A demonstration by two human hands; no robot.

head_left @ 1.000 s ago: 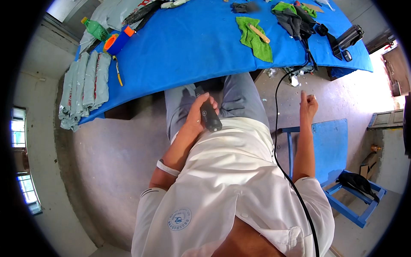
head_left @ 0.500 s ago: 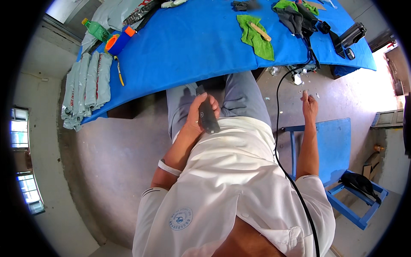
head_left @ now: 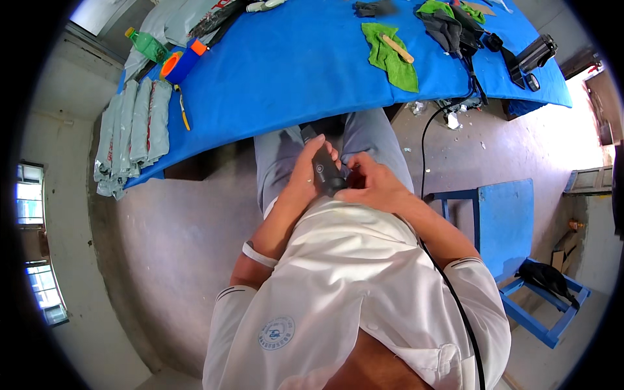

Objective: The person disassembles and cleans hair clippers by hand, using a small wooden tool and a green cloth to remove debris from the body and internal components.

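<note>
My left hand grips a long black handheld device, held upright over my lap below the table's near edge. My right hand has its fingers curled on the device's lower end, partly hiding it. Above them lies the blue-covered table, with a green cloth and wooden stick on it.
Folded grey plastic packages, a green bottle, blue-orange tape and yellow cutter lie left. Black cables and a metal tool are right. A blue chair holding a black item stands right.
My right hand has swung left from beside my body onto the lower end of the black device. My left hand and the device have shifted slightly rightward and up.
</note>
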